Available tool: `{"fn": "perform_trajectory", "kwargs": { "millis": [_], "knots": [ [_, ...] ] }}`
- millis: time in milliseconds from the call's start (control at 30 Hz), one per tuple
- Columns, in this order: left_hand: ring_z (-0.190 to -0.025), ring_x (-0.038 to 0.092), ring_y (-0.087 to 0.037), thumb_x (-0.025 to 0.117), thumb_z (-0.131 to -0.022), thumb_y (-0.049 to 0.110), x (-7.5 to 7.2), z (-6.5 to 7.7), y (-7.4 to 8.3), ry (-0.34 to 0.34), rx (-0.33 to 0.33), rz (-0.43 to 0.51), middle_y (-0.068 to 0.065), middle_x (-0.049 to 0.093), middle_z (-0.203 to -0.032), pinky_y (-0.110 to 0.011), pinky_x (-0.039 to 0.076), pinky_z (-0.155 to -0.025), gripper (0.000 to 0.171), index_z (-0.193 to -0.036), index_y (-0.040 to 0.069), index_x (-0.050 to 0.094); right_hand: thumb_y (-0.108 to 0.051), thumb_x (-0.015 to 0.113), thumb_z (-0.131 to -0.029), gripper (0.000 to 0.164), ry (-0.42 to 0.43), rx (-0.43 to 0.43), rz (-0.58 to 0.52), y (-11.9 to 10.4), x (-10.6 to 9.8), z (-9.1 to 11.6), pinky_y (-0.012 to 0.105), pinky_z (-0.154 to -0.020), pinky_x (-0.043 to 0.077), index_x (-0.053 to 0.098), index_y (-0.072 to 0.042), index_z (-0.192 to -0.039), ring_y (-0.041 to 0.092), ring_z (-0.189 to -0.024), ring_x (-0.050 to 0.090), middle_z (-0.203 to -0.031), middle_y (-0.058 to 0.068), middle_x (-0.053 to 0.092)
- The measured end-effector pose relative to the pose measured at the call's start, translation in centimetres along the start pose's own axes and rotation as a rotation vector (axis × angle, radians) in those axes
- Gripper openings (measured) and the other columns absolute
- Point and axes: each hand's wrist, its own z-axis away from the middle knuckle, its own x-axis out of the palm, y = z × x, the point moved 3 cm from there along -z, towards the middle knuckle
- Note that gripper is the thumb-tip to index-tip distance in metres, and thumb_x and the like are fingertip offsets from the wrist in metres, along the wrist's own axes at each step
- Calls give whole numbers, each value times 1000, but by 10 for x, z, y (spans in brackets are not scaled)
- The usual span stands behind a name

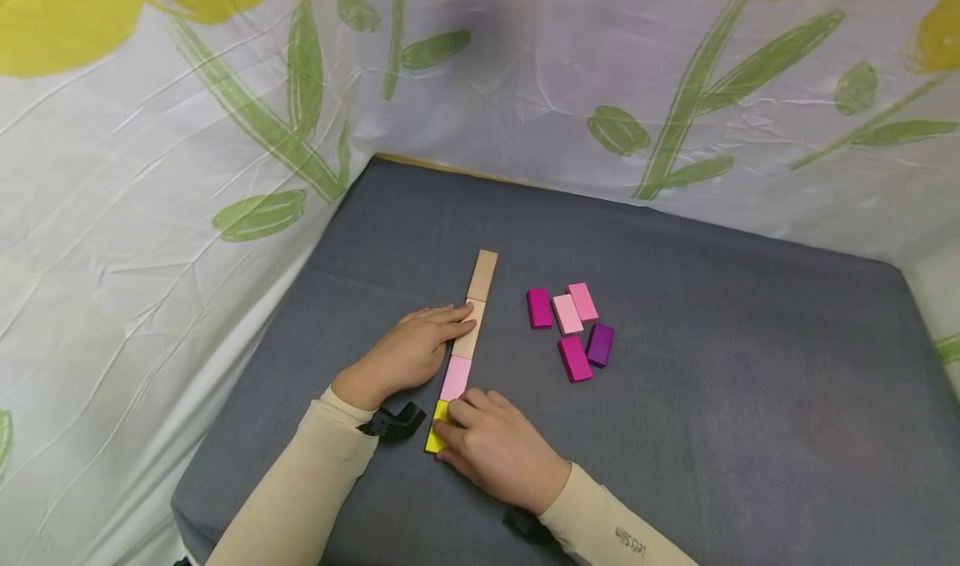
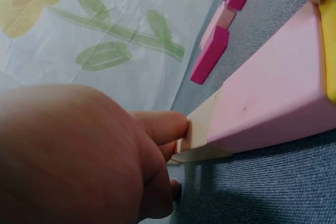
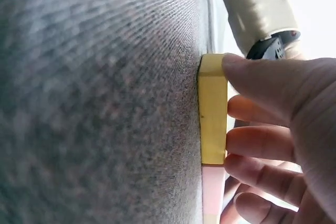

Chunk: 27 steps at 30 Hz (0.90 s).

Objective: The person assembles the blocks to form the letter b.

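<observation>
- Clock directions follow the head view, 12 o'clock at its top. The yellow block (image 1: 435,442) lies flat at the near end of a straight row, its long axis along the row, pointing roughly half past twelve and half past six.
- The right hand (image 1: 498,453) grips the yellow block, fingers bent over it and thumb at its near end.
- The left hand (image 1: 405,353), between 10 and 11 o'clock from the right, extends its fingers onto the pale block (image 1: 467,343).
- Four blocks make the row, end to end: one yellow, one pink block (image 1: 455,378), one pale, one tan block (image 1: 482,276) at the far end.
- Five loose blocks lie at 3 o'clock from the pale one: two magenta blocks (image 1: 575,359), two light pink blocks (image 1: 567,314), one purple block (image 1: 600,345). The purple leans toward 1 o'clock, the light pinks toward 11.
- The grey table (image 1: 720,399) runs widest toward 3 o'clock; its 9 o'clock edge is closer to the row. Its far edge meets a flowered sheet (image 1: 540,66) at 12.
- A black wrist piece (image 1: 401,421) sits near the yellow block, at 10 o'clock.
</observation>
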Motion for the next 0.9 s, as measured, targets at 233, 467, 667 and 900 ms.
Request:
{"fn": "perform_trajectory", "kwargs": {
  "millis": [233,467,667,900],
  "knots": [
    [-149,47,-32,43,-103,-2,0,1,0,2,7,-8,-6,47,-163,-55,34,-124,50,-149,9,60,-45,74,-98,31,-8,24,-24,2,-7,1,29,-78,50,78,-20,-115,12,-94,58,-101,-7,65],
    [-150,46,-32,45,-104,-2,0,0,1,-6,7,-6,-5,47,-163,-55,33,-125,50,-150,9,59,-39,76,-98,31,7,96,-32,18,-24,5,31,-79,53,79,-16,-119,13,-96,60,-105,-4,68],
    [-148,48,-32,46,-103,-3,0,0,1,2,15,-20,-6,48,-162,-54,35,-124,49,-149,8,60,-28,81,-94,28,50,182,-32,40,-34,12,33,-81,57,81,-12,-118,16,-95,65,-104,-1,72],
    [-149,47,-32,45,-102,-4,0,1,0,4,14,-8,-7,48,-163,-53,34,-124,50,-149,6,60,-14,87,-87,28,112,288,17,69,-41,29,36,-82,60,81,-7,-113,20,-91,67,-103,4,73]
  ]
}}
